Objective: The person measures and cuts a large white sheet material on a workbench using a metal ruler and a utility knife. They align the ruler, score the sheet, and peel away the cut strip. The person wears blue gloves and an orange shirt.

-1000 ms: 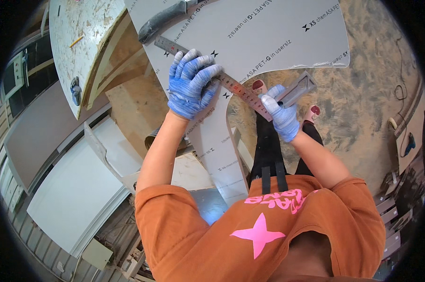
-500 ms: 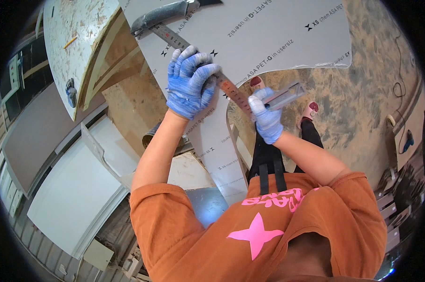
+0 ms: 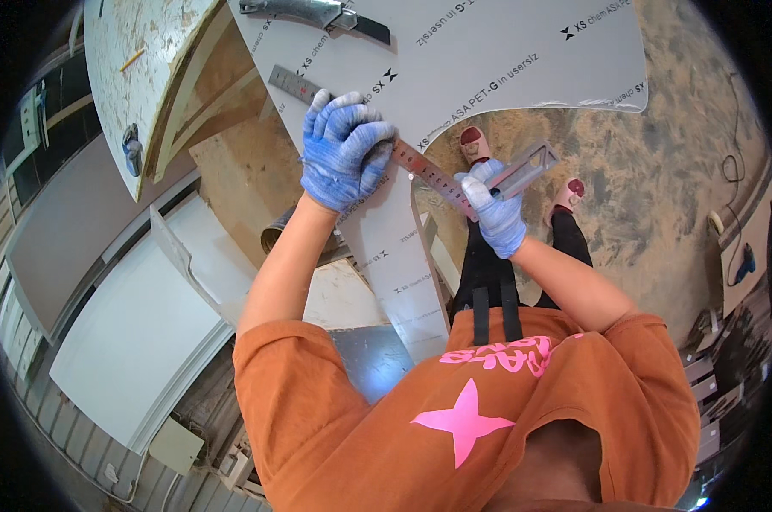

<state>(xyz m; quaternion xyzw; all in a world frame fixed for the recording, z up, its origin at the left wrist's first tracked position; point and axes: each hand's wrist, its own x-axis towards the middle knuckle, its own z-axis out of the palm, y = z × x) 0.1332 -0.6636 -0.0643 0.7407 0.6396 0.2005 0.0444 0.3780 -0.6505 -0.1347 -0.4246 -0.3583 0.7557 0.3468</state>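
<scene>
The left hand [image 3: 347,152] clasped the square [image 3: 433,175] over the sheet [image 3: 488,68]. The right hand [image 3: 497,212] gripped it past the edge [image 3: 427,256], floor [image 3: 642,230] stretching rightward.

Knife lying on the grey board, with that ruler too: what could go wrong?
The knife has its dark blade out, so a careless reach might cut fingers. The ruler sticks past the curved edge of the grey board, so a bump near the right hand could twist it under the left hand.

Steel rule [image 3: 433,176], mid pt. hidden by person's L hand [image 3: 343,154]; R hand [image 3: 495,209] covers pt. of grey handle [image 3: 515,177]. Grey sheet [image 3: 531,34] cut off at top edge.
</scene>
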